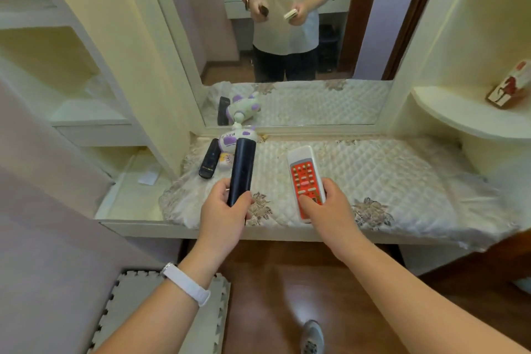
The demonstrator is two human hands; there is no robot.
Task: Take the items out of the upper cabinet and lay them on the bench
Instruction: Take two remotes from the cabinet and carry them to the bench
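Quilted cloth covers the bench [402, 175]; 3 items lie at its back-left corner. Left hand [227, 210] fingers grip a long dark cylindrical remote [242, 169], right hand [324, 207] fingers clasp a white orange-buttoned remote [305, 178], both unplaced.

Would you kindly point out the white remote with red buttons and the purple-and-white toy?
white remote with red buttons [305, 178]: head view, on its red keypad.
purple-and-white toy [233, 139]: head view, on its body.
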